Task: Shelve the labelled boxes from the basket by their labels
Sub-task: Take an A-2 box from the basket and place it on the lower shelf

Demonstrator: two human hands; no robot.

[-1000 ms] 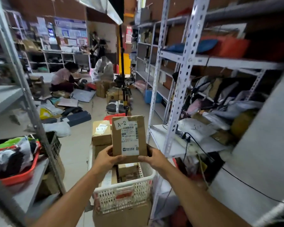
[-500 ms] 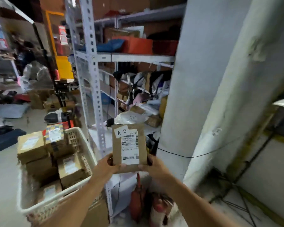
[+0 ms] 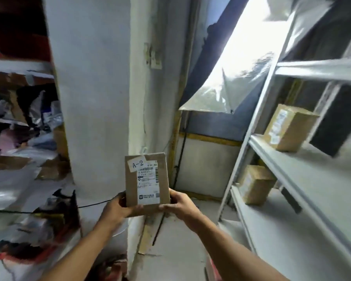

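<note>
I hold a brown cardboard box (image 3: 147,181) upright in front of me, with a white tag reading A-2 and a shipping label on its face. My left hand (image 3: 115,209) grips its lower left corner and my right hand (image 3: 179,204) grips its lower right corner. A grey metal shelf unit (image 3: 304,165) stands at the right. One labelled box (image 3: 290,127) rests on its middle shelf and another labelled box (image 3: 254,184) sits on the shelf below. The basket is out of view.
A white concrete pillar (image 3: 93,94) rises straight ahead, just behind the held box. A cluttered rack with bags and cardboard (image 3: 22,138) fills the left. A bright window with plastic sheeting (image 3: 241,63) is behind the shelf unit. A black cable (image 3: 89,204) runs across the pillar's base.
The view has swung right: the basket and the cluttered rack have slid off to the left and the grey shelf unit has come into sight. Both hands keep the A-2 box.
</note>
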